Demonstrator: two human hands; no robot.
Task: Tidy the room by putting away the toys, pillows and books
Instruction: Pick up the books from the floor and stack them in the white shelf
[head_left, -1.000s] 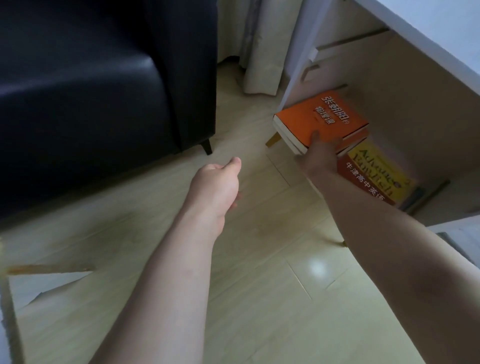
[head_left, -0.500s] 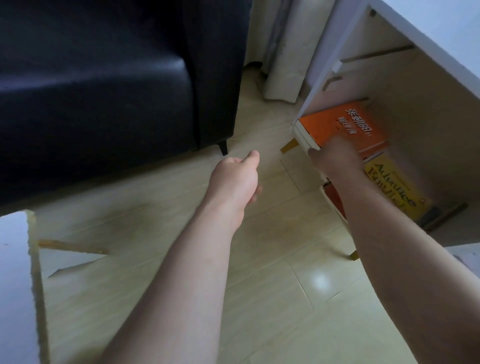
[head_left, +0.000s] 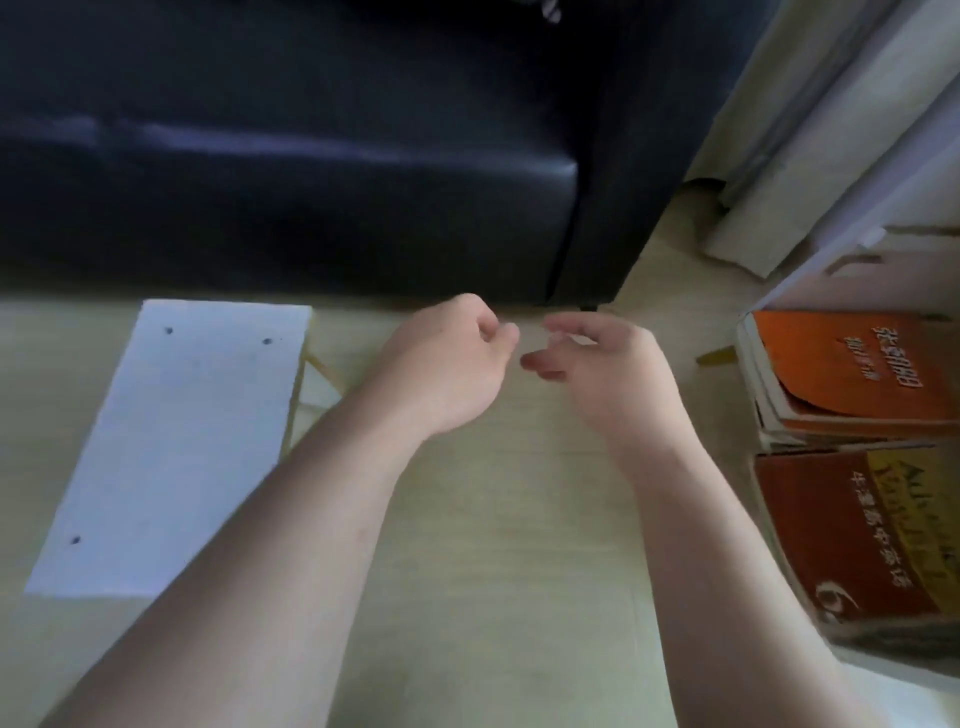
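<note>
Fingers (head_left: 496, 332) of the left hand (head_left: 447, 364) curl loosely and hold nothing. Those of the right hand (head_left: 608, 379) hang half-bent and are also empty, their tips near the left's but apart. Both hands hover above the pale wood floor (head_left: 493, 545). At the right, well apart from them, an orange book (head_left: 841, 364) tops a stack, with a red and yellow book (head_left: 852, 540) just beside it. A white board (head_left: 176, 447) lies at the left, with a black sofa (head_left: 311, 182) beyond.
</note>
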